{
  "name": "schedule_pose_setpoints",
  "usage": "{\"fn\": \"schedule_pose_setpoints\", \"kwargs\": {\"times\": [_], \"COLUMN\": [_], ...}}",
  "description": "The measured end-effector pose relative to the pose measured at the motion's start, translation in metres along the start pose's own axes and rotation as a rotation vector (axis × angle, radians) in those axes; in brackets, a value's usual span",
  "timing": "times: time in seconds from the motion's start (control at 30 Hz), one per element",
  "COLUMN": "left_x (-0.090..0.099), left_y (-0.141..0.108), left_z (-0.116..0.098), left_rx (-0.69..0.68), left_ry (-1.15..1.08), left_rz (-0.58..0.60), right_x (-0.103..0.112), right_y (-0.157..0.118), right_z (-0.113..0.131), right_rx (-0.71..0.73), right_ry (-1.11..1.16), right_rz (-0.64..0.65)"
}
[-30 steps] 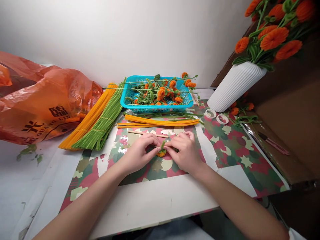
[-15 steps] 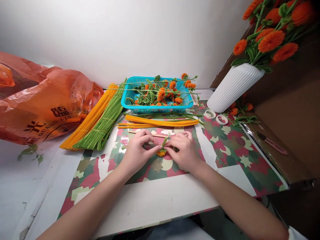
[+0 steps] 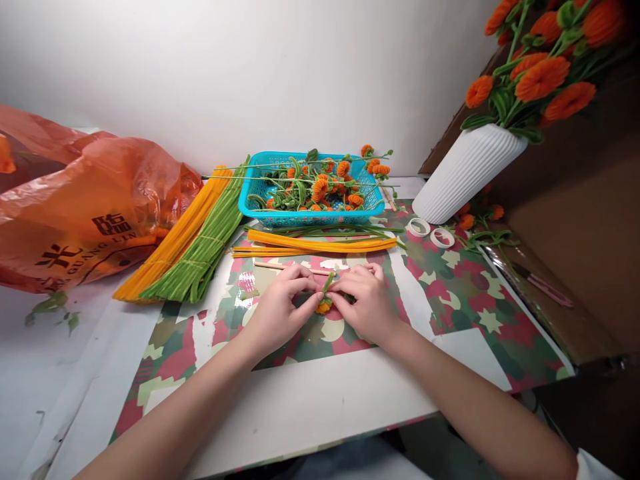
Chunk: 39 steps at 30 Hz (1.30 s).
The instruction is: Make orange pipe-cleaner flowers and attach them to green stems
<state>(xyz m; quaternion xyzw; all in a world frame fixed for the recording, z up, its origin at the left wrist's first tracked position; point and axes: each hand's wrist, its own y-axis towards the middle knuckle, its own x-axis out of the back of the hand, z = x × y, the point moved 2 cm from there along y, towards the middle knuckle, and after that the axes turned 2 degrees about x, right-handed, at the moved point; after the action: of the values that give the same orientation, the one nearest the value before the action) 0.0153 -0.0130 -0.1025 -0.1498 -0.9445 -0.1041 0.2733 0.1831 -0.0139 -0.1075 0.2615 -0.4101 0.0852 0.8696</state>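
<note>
Between my two hands is a small pipe-cleaner flower (image 3: 324,307), its orange head low and a green stem pointing up and away. My left hand (image 3: 285,303) pinches it from the left, thumb and fingertips closed at the green part. From the right, my right hand (image 3: 367,300) grips the same green part with thumb and index finger. Fingers partly cover the flower, so its details are hidden. Just beyond the hands lies a thin wooden stick (image 3: 270,266). Loose yellow-orange pipe cleaners (image 3: 320,241) stretch across the table behind it.
A blue basket (image 3: 313,217) of orange flowers stands at the back. Green pipe cleaners (image 3: 200,247) and yellow ones (image 3: 173,243) lie bundled beside an orange plastic bag (image 3: 90,207). At right are a white vase (image 3: 467,173), tape rolls (image 3: 443,238) and a pink-handled cutter (image 3: 545,285).
The view has shifted slightly. Both hands keep their pinch on the flower, with hardly any movement of the fingers.
</note>
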Motion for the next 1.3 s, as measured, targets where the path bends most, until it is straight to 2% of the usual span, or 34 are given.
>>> {"fn": "schedule_pose_setpoints", "kwargs": {"times": [0.2,0.33,0.4,0.53,0.67,0.87,0.97,1.03,1.13,1.3], "left_x": [-0.003,-0.003,-0.001,0.006,0.011,0.003,0.000,0.000,0.001,0.001], "left_y": [0.000,0.000,0.001,0.003,0.004,-0.003,-0.006,-0.006,-0.006,-0.006], "left_z": [-0.006,-0.011,-0.011,-0.009,-0.011,-0.007,-0.005,-0.004,-0.004,-0.004], "left_rx": [0.058,0.032,0.013,0.021,0.101,0.402,0.500,0.511,0.487,0.467], "left_ry": [-0.003,0.010,-0.009,-0.139,-0.338,-0.703,-0.834,-0.852,-0.803,-0.824], "left_rz": [-0.072,-0.135,-0.121,0.045,0.220,0.359,0.428,0.446,0.458,0.563], "right_x": [0.000,0.003,0.006,0.014,0.023,0.024,0.023,0.024,0.026,0.030], "right_y": [0.000,0.001,0.003,0.006,0.009,0.009,0.008,0.008,0.009,0.011], "right_z": [0.001,-0.001,-0.002,-0.002,0.001,0.001,0.000,0.000,0.001,0.004], "right_rx": [-0.005,-0.017,-0.012,0.059,0.114,-0.001,-0.034,-0.068,-0.096,0.019], "right_ry": [-0.012,0.004,0.016,0.069,0.180,0.318,0.341,0.374,0.474,0.606], "right_rz": [-0.023,-0.030,-0.036,0.032,0.086,0.051,0.060,0.082,0.181,0.357]}}
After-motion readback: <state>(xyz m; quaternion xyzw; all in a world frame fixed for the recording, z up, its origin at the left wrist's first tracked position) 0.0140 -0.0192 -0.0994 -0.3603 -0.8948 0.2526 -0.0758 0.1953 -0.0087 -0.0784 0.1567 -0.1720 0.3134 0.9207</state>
